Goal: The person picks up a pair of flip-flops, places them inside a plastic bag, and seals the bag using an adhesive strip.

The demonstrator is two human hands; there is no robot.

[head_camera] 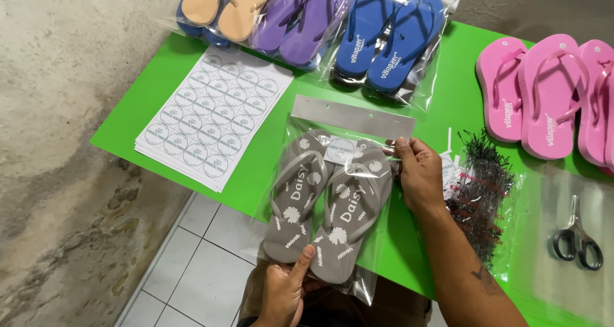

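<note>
On the green table (441,77), just right of the sticker sheets (211,116), lies a clear bag holding grey flip-flops (326,202). Left hand (284,288) pinches the bag's near end, thumb pressed on a heel. Right hand (419,173) grips its upper right edge, fingers closed on plastic. Judging by this, bagging is nearly done; sealing the flap looks next, needing both edges held square.

Soft, even daylight is spread across the scene, and only faint shadows are cast under the right hand (419,173) and the left hand (284,288). White glare is seen on the clear plastic bag (377,237) and on the wrapped sandals at the top. The frame is rendered sharp, with slight wide-angle bending at the edges.
</note>
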